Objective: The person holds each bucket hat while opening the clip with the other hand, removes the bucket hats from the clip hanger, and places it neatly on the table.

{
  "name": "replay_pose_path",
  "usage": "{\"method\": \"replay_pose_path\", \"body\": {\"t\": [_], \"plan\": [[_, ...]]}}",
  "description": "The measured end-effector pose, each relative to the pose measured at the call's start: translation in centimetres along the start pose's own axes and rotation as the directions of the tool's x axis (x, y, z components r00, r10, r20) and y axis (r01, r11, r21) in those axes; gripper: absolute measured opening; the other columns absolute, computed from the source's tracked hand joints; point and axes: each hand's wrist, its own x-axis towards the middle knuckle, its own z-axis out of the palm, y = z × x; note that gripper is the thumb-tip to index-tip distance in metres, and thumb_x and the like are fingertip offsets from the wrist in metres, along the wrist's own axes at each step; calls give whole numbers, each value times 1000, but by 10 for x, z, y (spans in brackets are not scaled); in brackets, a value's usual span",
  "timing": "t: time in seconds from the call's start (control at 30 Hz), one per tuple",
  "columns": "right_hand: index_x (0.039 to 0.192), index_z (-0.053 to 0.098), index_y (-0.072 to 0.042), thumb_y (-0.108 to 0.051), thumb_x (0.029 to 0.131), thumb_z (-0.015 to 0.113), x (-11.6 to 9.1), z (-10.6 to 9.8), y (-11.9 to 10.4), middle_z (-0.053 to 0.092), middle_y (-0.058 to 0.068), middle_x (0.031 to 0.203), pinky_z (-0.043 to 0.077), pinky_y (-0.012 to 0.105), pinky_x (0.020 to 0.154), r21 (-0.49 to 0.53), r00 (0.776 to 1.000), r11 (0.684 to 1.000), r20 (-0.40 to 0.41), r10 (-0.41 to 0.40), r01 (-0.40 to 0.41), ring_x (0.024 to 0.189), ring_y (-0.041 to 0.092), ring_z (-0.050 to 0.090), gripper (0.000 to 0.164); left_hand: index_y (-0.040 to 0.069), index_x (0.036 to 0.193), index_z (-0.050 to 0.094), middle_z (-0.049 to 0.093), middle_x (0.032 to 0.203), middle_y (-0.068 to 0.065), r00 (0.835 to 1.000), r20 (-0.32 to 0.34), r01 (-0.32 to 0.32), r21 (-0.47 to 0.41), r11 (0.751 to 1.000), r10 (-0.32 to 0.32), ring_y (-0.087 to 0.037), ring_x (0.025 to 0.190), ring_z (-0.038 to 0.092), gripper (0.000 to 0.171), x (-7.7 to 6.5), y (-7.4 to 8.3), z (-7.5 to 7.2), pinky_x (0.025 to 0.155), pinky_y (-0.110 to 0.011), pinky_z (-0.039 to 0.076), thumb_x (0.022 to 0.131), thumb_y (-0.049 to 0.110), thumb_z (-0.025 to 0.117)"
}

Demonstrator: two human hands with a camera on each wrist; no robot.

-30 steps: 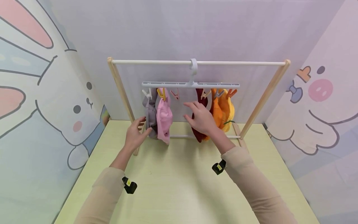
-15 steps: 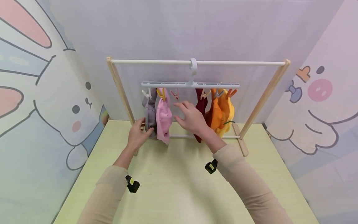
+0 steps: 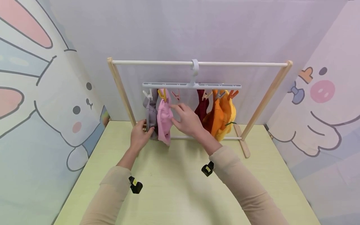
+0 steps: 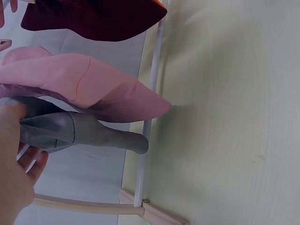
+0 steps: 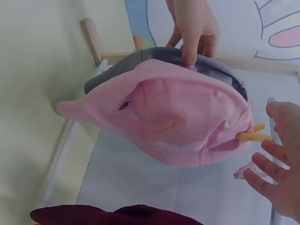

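A grey cloth hat (image 3: 152,114) hangs from a white clothespin (image 3: 147,94). My left hand (image 3: 138,135) pinches its side, thumb on one face and fingers on the other; the left wrist view has the same grey hat (image 4: 79,129) between them. Beside it hangs a pink hat (image 3: 165,120), clipped by a yellow clothespin (image 3: 162,94); the right wrist view shows a small red strawberry mark on the pink hat (image 5: 187,103). My right hand (image 3: 187,120) is at the pink hat's right side, fingers spread and holding nothing. In the right wrist view its fingers (image 5: 265,168) are below the yellow clothespin.
A pale hanger bar (image 3: 168,85) hooks over the white rod (image 3: 239,63) of a wooden-legged rack. A pink clothespin (image 3: 176,94) dangles with nothing in it. Dark red (image 3: 202,107), orange (image 3: 217,115) and yellow hats (image 3: 229,118) hang to the right. A pale table (image 3: 168,187) lies below.
My right hand has moved left, from in front of the dark red hat to the pink hat. My left hand has moved slightly right and closed its fingers on the grey hat.
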Motion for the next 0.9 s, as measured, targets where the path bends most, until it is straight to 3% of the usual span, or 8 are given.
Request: {"method": "replay_pose_path", "body": {"t": [0.4,0.67,0.9], "plan": [[130,51,-12,-27,83,66,9,6,-14,58,9,112,50,31,66,38,1000,999,-29,-5,6,80,18,54,52,1,99,61,64,92,-14,998,-32,-47,-28,999,46,-26,86,62,22,-4,-1,1,71,-35,53,82,14,66],[129,50,-12,-30,84,64,10,11,-21,58,8,110,50,30,67,53,999,998,-46,24,-22,82,18,55,51,1,97,62,66,89,-14,996,-26,-87,-20,996,87,-25,80,64,20,-10,-2,1,66,-34,54,80,11,67],[129,50,-12,-31,83,66,10,15,-23,58,8,110,50,32,69,78,996,997,-79,28,-22,86,19,55,53,1,92,60,62,89,-12,986,-34,-163,-20,986,162,-24,79,64,17,-14,0,1,65,-33,54,80,10,68]]}}
